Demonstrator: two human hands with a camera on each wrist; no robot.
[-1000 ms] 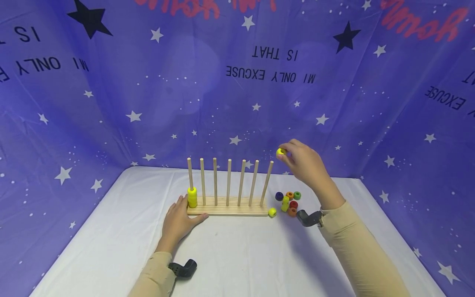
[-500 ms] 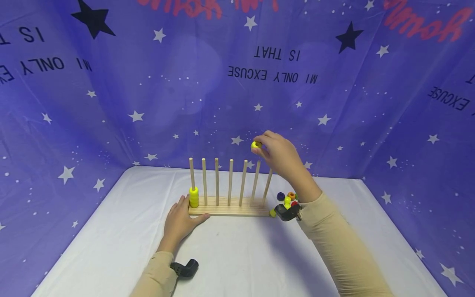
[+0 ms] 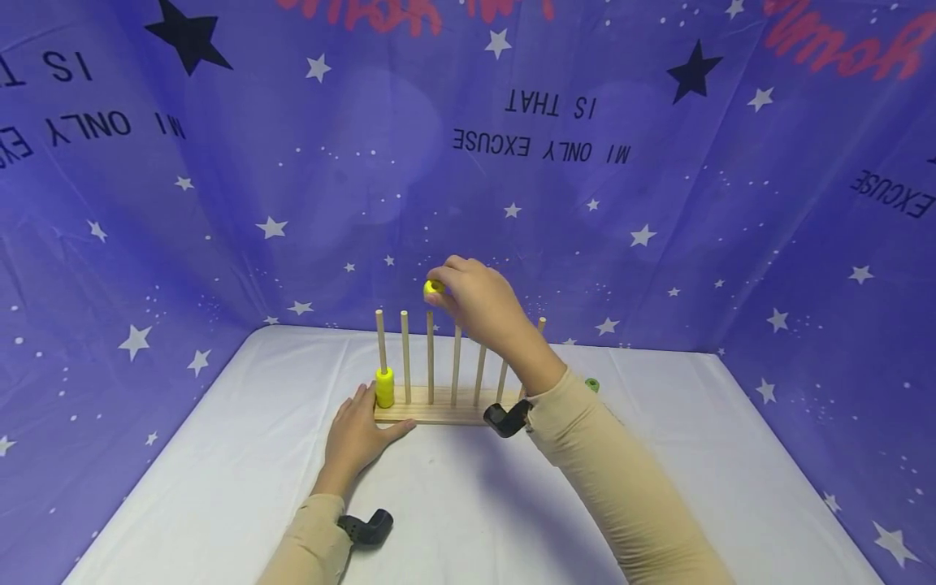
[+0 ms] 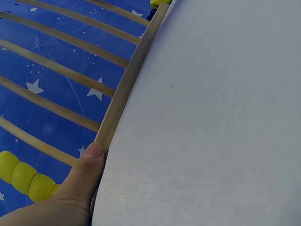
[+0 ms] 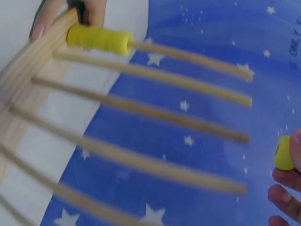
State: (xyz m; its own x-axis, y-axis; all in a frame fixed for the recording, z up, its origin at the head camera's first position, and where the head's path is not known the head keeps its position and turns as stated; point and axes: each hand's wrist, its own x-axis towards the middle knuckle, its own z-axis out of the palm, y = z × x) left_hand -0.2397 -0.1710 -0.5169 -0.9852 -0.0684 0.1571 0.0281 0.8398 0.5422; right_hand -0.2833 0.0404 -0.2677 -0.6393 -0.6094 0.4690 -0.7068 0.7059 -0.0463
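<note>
My right hand [image 3: 478, 301] pinches a yellow bead [image 3: 433, 288] between thumb and fingertips, up above the wooden peg rack [image 3: 431, 416]. In the head view the bead is just over the top of the third peg from the left. Its hole shows on the side toward the fingers. At the rack's left end, my left hand [image 3: 358, 439] holds the base, the thumb [image 4: 87, 174] against the front edge and the fingers around the end. A stack of several yellow beads [image 5: 99, 38] fills the bottom of the leftmost peg; the other visible pegs are bare.
A green bead [image 3: 592, 385] lies on the white tabletop [image 3: 439, 504] right of the rack, while my right forearm hides the area beside it. In the left wrist view, a yellow bead [image 4: 160, 3] shows past the rack's far end. A starry purple-blue cloth [image 3: 351, 203] hangs behind.
My right hand has carried the yellow bead leftward, from right of the rack to above its pegs. The forearm now covers most of the loose beads. My left hand stays on the base.
</note>
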